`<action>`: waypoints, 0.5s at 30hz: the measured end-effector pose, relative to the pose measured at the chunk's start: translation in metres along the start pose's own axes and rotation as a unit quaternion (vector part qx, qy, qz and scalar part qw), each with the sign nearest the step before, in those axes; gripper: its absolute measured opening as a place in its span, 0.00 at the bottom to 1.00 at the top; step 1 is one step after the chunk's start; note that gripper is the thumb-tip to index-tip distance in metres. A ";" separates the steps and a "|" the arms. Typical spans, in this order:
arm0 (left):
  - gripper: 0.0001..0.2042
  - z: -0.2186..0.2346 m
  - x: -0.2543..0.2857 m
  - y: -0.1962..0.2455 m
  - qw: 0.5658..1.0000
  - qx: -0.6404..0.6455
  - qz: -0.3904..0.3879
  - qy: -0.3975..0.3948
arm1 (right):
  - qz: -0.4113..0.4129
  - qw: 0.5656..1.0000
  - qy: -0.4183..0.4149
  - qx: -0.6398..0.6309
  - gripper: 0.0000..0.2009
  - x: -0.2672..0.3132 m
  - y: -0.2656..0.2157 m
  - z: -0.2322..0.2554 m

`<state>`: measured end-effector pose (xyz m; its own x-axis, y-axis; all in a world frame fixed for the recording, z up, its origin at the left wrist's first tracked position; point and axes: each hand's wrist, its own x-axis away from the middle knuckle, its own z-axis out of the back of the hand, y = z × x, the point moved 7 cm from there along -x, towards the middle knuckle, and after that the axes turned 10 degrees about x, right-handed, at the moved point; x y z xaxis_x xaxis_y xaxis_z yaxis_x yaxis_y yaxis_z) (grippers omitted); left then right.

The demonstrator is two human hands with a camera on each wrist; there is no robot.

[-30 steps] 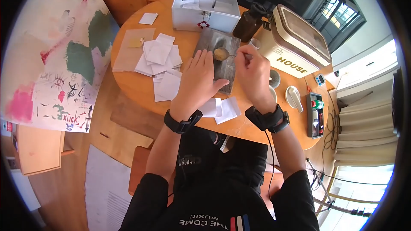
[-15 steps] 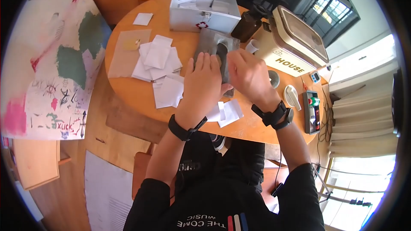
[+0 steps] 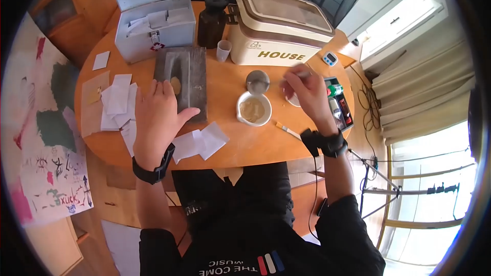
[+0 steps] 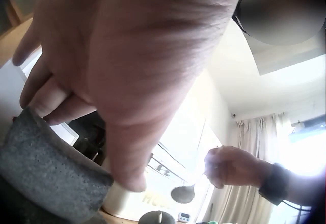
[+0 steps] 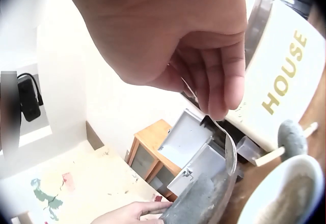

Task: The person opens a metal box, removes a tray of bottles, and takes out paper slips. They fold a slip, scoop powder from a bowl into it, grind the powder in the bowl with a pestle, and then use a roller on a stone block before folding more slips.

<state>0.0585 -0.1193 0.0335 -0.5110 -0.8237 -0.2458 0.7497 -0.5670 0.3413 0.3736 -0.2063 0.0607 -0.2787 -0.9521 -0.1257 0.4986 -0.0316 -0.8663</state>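
Observation:
My left hand (image 3: 158,117) rests with straight fingers on the left side of a grey stone grinding trough (image 3: 197,87). Some tan powder (image 3: 176,85) shows in its groove near those fingertips. Off to the right, my right hand (image 3: 308,94) pinches the thin handle of a metal spoon (image 5: 231,155). The spoon's round bowl hangs just beyond a white bowl (image 3: 240,118) that has tan powder inside. Behind the spoon lies a grey stone wheel (image 5: 293,138) with a wooden stick through it. In the left wrist view my fingers meet the trough's stone rim (image 4: 51,163).
White papers (image 3: 117,99) lie left of the trough, more (image 3: 212,140) in front. Behind stand an open white metal box (image 3: 138,46), a dark bottle (image 3: 211,23), a plastic cup (image 3: 223,50) and a cream HOUSE box (image 3: 281,43). A brush (image 3: 288,131) and bottle tray (image 3: 343,124) are to the right.
My right hand has carried the spoon from above the trough rightward, close to the white bowl. Its bowl held tan powder a second ago. My left hand stays on the trough; the head view has turned right.

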 end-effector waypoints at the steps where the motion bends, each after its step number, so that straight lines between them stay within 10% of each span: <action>1: 0.38 0.001 -0.001 0.003 1.000 -0.004 0.008 0.000 | -0.009 1.000 0.002 -0.001 0.08 0.007 0.016 0.009; 10: 0.38 -0.010 -0.007 0.025 0.993 -0.106 0.059 0.014 | -0.078 0.989 -0.079 -0.094 0.08 0.036 0.089 -0.014; 15: 0.36 -0.013 -0.009 0.029 0.991 -0.126 0.047 0.030 | 0.121 0.974 0.053 0.181 0.10 0.033 0.065 0.015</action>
<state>0.0900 -0.1278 0.0339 -0.4140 -0.8663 -0.2795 0.8775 -0.4615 0.1306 0.4092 -0.2446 0.0076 -0.1903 -0.9087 -0.3714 0.8124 0.0666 -0.5793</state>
